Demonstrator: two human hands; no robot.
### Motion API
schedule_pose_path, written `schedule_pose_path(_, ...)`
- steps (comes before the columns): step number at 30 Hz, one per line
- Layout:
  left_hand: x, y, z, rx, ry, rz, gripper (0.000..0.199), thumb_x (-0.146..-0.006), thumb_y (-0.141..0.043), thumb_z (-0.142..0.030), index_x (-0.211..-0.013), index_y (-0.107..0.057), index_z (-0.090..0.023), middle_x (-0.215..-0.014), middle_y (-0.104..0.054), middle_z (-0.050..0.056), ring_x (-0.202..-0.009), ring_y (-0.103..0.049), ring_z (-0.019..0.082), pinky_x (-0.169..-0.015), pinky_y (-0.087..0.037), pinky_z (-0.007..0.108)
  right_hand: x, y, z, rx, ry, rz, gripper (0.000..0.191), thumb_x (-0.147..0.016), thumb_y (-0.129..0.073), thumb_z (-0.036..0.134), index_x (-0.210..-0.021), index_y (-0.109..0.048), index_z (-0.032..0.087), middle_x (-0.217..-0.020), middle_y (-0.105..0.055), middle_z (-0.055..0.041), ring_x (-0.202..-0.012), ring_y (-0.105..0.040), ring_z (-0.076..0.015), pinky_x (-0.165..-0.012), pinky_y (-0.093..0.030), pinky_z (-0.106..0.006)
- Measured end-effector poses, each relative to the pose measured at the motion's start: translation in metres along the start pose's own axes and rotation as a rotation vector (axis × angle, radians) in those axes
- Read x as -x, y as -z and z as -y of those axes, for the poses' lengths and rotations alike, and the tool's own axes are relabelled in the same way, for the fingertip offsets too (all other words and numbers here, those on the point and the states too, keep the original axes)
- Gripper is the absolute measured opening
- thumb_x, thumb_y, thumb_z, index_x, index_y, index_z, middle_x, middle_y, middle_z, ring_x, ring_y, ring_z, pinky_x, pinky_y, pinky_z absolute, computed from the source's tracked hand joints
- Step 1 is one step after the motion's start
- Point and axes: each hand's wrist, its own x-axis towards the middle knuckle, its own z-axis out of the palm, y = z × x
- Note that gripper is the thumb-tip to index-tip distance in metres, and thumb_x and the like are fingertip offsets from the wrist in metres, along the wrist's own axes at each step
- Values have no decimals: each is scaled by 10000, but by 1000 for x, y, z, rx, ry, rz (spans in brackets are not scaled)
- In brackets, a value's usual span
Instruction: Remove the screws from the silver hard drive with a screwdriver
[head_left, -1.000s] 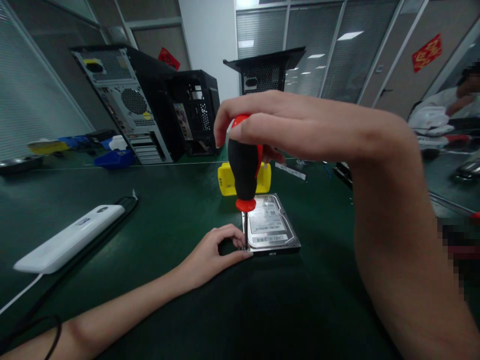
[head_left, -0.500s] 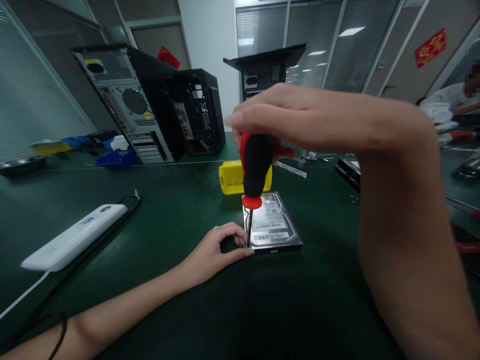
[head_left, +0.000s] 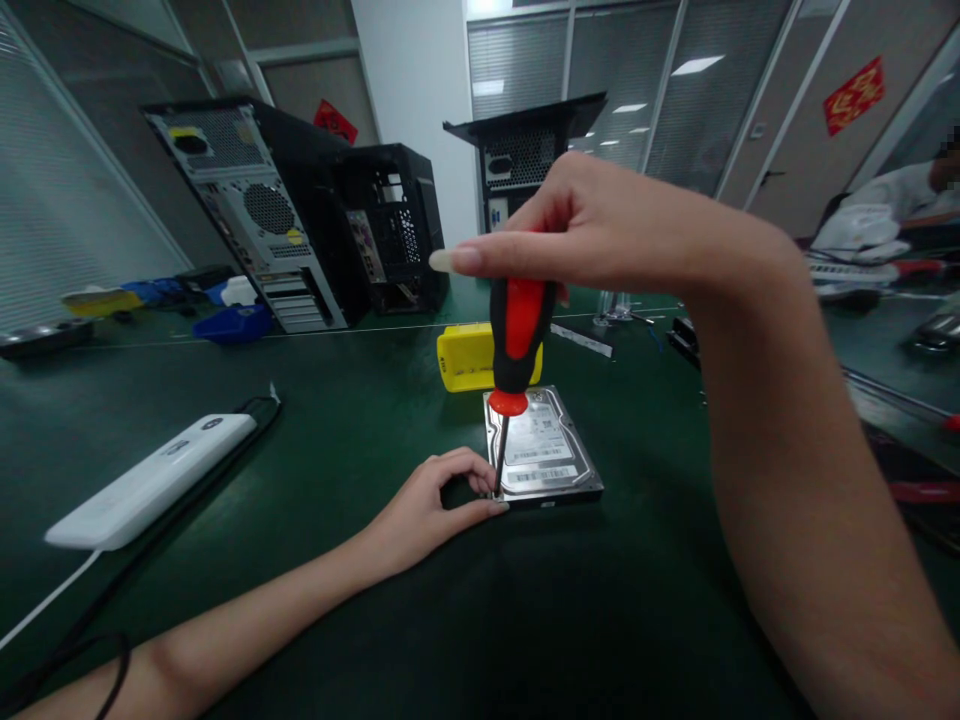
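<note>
A thick-handled screwdriver (head_left: 519, 335) meets the flat, silvery hard drive (head_left: 541, 440).

The screwdriver (head_left: 521, 330) has turned in the right hand (head_left: 574, 228).

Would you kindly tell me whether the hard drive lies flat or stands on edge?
Flat: the hard drive rests on the green table, labelled face up, the left hand at its corner.

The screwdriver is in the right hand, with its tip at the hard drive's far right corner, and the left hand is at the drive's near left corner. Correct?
Not quite: in the head view, the screwdriver in the right hand has its tip at the hard drive's near left corner, where the left hand is.
</note>
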Motion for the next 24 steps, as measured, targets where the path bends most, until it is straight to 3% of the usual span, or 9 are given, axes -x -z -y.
schedule_pose_path(5, 0, 0, -2, 13, -18, -1, 105, -797, -666, -240, -833, -613, -157, -839, -583, 10, -820, -564, 165, -776, -453, 284, -1, -3, -2, 36, -58, -44, 585, -840, -341, 670, -543, -515, 196, -500, -500, 8, -467, -491, -76, -407, -400, -235)
schedule_pose_path(8, -1, 0, -2, 12, -19, -1, 101, -791, -669, -232, -828, -612, -157, -833, -579, 7, -816, -562, 163, -774, -452, 285, -3, -4, -6, 1, -107, 5, 603, -911, -222, 594, -699, -638, 212, -607, -607, 16, -487, -521, -71, -441, -422, -227)
schedule_pose_path(14, -1, 0, -2, 31, -24, -4, 96, -793, -664, -226, -822, -603, -159, -830, -576, 2, -820, -558, 159, -780, -448, 286, -4, -3, -5, -151, 86, 88, 476, -935, -269, 520, -1106, -637, 271, -919, -687, 90, -785, -625, -83, -590, -479, -179)
schedule_pose_path(16, -1, 0, -2, 27, -19, -4, 99, -794, -664, -233, -820, -601, -162, -830, -576, 0, -822, -558, 160, -783, -448, 289, -4, -3, -2, -131, 122, 86, 438, -929, -320, 506, -1082, -650, 262, -887, -685, 87, -769, -623, -72, -598, -486, -173)
schedule_pose_path(20, -1, 1, -3, 20, -15, 4, 101, -797, -661, -242, -824, -603, -164, -840, -578, 3, -827, -561, 162, -786, -449, 293, -5, -3, 1, -76, 94, 84, 449, -921, -366, 488, -846, -700, 196, -704, -656, 43, -716, -628, -81, -613, -501, -181)
schedule_pose_path(22, -1, 1, -2, 15, -12, 5, 103, -800, -659, -246, -832, -606, -165, -844, -580, 4, -831, -563, 163, -791, -450, 295, -5, -2, -1, -82, 71, 88, 490, -927, -331, 493, -803, -696, 191, -716, -658, 41, -711, -631, -86, -594, -498, -186)
schedule_pose_path(24, -1, 1, -1, 11, -10, 3, 105, -800, -659, -250, -836, -606, -167, -846, -581, 4, -830, -565, 164, -792, -453, 297, -3, 0, -2, -96, 94, 110, 459, -946, -303, 447, -885, -692, 210, -827, -665, 59, -748, -631, -80, -570, -488, -171)
